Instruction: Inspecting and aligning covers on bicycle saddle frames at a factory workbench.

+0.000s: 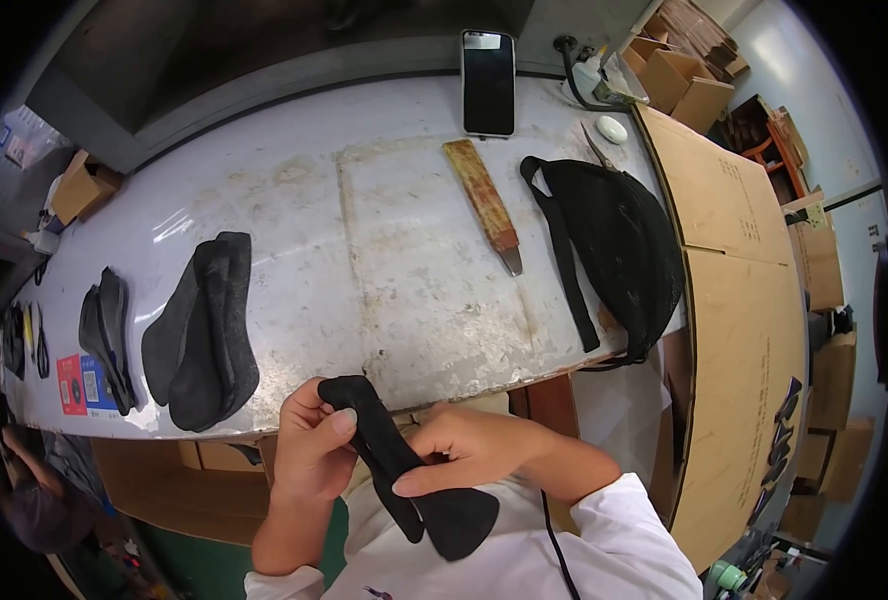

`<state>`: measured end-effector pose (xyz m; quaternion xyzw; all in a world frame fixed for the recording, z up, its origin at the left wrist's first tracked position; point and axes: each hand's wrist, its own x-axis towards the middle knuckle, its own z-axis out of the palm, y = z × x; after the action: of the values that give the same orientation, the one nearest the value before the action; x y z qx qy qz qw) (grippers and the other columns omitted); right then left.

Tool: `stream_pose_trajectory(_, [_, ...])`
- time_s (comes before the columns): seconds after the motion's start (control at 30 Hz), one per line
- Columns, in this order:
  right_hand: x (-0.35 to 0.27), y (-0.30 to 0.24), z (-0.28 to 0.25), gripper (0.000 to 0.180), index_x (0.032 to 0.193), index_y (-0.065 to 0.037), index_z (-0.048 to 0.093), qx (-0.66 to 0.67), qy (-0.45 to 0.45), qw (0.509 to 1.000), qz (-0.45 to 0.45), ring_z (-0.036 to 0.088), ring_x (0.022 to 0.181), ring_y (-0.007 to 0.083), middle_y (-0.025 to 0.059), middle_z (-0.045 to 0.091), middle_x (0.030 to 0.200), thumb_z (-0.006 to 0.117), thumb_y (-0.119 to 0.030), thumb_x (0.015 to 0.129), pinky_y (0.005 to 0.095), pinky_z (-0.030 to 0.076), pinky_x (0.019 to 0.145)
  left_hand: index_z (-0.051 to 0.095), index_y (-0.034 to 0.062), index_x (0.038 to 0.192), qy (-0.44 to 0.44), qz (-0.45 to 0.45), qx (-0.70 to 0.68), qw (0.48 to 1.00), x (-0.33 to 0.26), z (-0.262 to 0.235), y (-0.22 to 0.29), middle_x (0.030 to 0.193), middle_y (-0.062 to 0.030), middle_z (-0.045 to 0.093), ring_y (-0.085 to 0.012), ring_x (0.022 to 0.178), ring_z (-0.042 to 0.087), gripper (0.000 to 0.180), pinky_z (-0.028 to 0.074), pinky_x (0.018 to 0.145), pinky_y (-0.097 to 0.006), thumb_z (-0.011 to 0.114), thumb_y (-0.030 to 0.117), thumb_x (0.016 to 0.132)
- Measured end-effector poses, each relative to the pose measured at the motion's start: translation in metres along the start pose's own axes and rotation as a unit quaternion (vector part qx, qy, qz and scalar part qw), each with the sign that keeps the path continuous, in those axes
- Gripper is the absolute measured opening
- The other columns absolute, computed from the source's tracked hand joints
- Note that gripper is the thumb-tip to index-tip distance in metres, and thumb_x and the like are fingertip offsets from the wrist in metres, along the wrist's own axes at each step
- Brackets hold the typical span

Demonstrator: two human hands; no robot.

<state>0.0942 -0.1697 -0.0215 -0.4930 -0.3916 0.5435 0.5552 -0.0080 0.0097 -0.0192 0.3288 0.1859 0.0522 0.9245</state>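
Black insoles (388, 447), held above lap before white workbench (424, 320); long axis slanting upper left to lower right. Left hand (309, 445) pinching upper end; right hand (469, 450) clasping midsection, nearer broad lower end.

left hand (309, 440) in a pinch grip, left thumb (336, 428) on top angled up-right, left forearm (292, 530) near vertical; right hand (474, 447) close by, not touching it, right thumb (429, 480) pointing left, right forearm (572, 467) slanting in from lower right
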Motion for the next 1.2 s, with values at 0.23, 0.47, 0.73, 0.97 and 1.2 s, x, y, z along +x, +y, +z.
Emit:
stream_pose_trajectory(0.23, [0.007, 0.016, 0.013, 0.036, 0.07, -0.002, 0.059, 0.179, -0.006, 0.983, -0.043, 0.041, 0.052, 0.005, -0.0053, 0.049, 0.057, 0.065, -0.028, 0.095, 0.0255, 0.03, 0.046, 0.061, 0.0013, 0.1, -0.041, -0.016, -0.096, 0.994, 0.002, -0.004, -0.007, 0.088, -0.0093, 0.068, -0.0187, 0.078, 0.069, 0.02, 0.058, 0.068, -0.031, 0.072, 0.007, 0.084])
stream_pose_trajectory(0.47, [0.012, -0.009, 0.007, 0.033, 0.072, -0.005, 0.062, 0.147, 0.117, 0.982, 0.001, 0.038, 0.053, 0.0041, -0.0067, 0.047, 0.057, 0.064, -0.029, 0.095, 0.0239, 0.029, 0.048, 0.061, 0.0015, 0.098, -0.006, -0.028, -0.065, 0.997, 0.003, -0.002, -0.008, 0.089, -0.0097, 0.068, -0.0187, 0.077, 0.068, 0.018, 0.058, 0.068, -0.03, 0.072, 0.007, 0.084])
stream_pose_trajectory(0.73, [0.016, 0.003, 0.003, 0.038, 0.073, -0.006, 0.062, 0.09, 0.102, 0.989, -0.06, 0.037, 0.051, 0.0043, -0.0051, 0.044, 0.055, 0.06, -0.034, 0.098, 0.0248, 0.028, 0.046, 0.061, 0.0017, 0.098, -0.013, -0.009, -0.085, 0.996, 0.002, 0.0, -0.016, 0.089, -0.0101, 0.068, -0.019, 0.075, 0.068, 0.018, 0.057, 0.068, -0.029, 0.072, 0.008, 0.084])
stream_pose_trajectory(0.97, [0.018, -0.013, 0.001, 0.034, 0.087, -0.002, 0.067, 0.254, 0.123, 0.959, -0.02, 0.046, 0.056, 0.0027, -0.0033, 0.054, 0.066, 0.057, -0.033, 0.098, 0.0222, 0.032, 0.047, 0.062, 0.001, 0.102, -0.099, -0.051, -0.112, 0.987, 0.007, -0.009, -0.01, 0.105, -0.0122, 0.064, -0.021, 0.083, 0.068, 0.022, 0.058, 0.072, -0.032, 0.072, 0.007, 0.083])
stream_pose_trajectory(1.2, [0.021, 0.0, 0.002, 0.023, 0.079, -0.004, 0.065, 0.233, 0.122, 0.965, 0.02, 0.047, 0.056, 0.0029, -0.0037, 0.059, 0.064, 0.071, -0.023, 0.09, 0.0215, 0.035, 0.05, 0.063, 0.0007, 0.102, -0.038, -0.052, -0.11, 0.992, 0.003, -0.004, -0.014, 0.104, -0.0122, 0.062, -0.0215, 0.085, 0.067, 0.02, 0.058, 0.069, -0.03, 0.07, 0.005, 0.084])
